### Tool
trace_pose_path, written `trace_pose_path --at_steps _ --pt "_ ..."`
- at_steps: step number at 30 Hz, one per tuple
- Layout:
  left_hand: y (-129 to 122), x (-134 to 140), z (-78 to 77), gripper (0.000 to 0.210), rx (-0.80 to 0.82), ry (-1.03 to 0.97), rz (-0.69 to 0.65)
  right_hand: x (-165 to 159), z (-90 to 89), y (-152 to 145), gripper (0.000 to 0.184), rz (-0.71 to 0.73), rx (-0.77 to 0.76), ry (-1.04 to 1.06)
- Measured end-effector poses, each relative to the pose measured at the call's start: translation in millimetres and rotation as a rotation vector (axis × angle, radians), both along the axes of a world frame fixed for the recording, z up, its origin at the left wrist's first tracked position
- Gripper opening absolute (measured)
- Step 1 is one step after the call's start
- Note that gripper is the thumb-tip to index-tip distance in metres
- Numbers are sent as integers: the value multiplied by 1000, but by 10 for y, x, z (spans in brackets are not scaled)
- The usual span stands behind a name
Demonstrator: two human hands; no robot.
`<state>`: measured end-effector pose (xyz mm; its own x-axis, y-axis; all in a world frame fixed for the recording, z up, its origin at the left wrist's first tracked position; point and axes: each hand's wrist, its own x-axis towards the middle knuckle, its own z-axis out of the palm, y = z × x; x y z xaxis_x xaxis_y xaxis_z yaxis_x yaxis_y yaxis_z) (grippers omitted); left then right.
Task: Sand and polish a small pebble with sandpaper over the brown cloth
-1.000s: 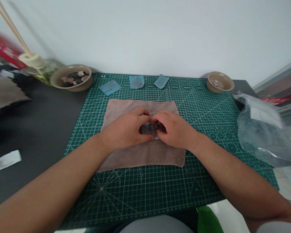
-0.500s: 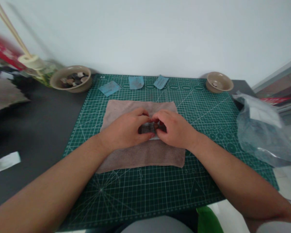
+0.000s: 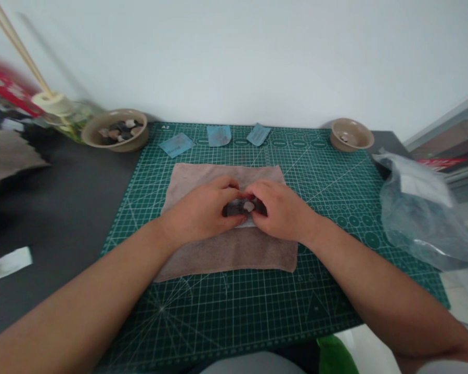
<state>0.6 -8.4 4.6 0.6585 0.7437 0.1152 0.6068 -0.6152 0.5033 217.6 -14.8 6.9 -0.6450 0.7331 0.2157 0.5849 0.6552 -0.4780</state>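
A small pale stone (image 3: 248, 206) sits between the fingertips of both hands, above the middle of a brown-pink cloth (image 3: 230, 254). My left hand (image 3: 206, 208) comes in from the left, its thumb and fingers curled closed around the stone's side. From the right, my right hand (image 3: 278, 208) is closed in a pinch at the same stone. Part of a thin whitish wipe (image 3: 246, 223) shows under and between the fingers. The fingers hide much of the stone and wipe, so which fingertips press on which cannot be told.
The cloth lies on a green cutting mat (image 3: 327, 182). Behind it are several blue packets, one being a torn packet (image 3: 219, 136). A bowl of stones (image 3: 89, 132) stands back left, another bowl (image 3: 351, 130) back right. A clear plastic bag (image 3: 417, 208) lies right.
A pale face of the stone now shows between the fingertips, where a brownish surface showed before. Both hands stay in nearly the same place; the view has shifted slightly.
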Motion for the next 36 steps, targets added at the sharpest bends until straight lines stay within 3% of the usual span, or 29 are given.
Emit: trace_pose_path --at_steps 7,29,36 --pt "-5 -11 -15 26 11 23 -6 -12 12 -6 20 3 8 0" --pt "9 -4 -1 26 -16 59 7 -4 -14 -1 26 61 25 25" --pt "14 -5 1 29 -7 61 3 -11 10 -6 20 26 7 2"
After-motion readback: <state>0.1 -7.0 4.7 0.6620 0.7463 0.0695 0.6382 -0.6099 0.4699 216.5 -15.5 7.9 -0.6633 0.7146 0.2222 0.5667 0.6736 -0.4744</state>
